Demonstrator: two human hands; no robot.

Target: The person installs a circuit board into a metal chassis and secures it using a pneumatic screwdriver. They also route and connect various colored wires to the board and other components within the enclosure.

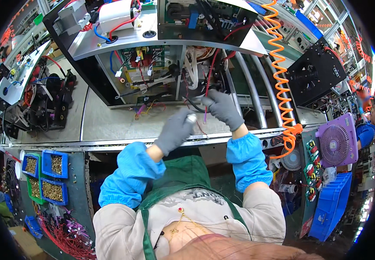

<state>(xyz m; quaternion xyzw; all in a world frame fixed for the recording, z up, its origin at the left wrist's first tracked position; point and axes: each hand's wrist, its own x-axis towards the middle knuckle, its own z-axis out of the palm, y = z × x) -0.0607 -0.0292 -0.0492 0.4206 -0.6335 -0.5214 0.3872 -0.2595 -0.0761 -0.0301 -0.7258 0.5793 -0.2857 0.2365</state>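
Both my hands wear grey gloves. In my left hand (175,131) is a small whitish, shiny round piece (191,118), its kind unclear, gripped between thumb and fingers. My right hand (225,112) has its fingertips closed on a red wire (214,69) that hangs out of the open metal chassis (144,102). The wire's purple tip (204,119) dangles below those fingers. Inside the chassis are a green circuit board (146,56), white sleeved cables (193,69) and black leads. Loose thin coloured wires (149,108) spill over its front edge onto the metal bench.
An orange coiled air hose (278,65) hangs to the right, beside metal rollers (254,91). Blue bins (54,164) of brass-coloured fasteners and red wire bundles (66,234) lie left. A purple fan (335,141) and blue crate (332,208) stand right. Another person (365,134) is beyond the fan.
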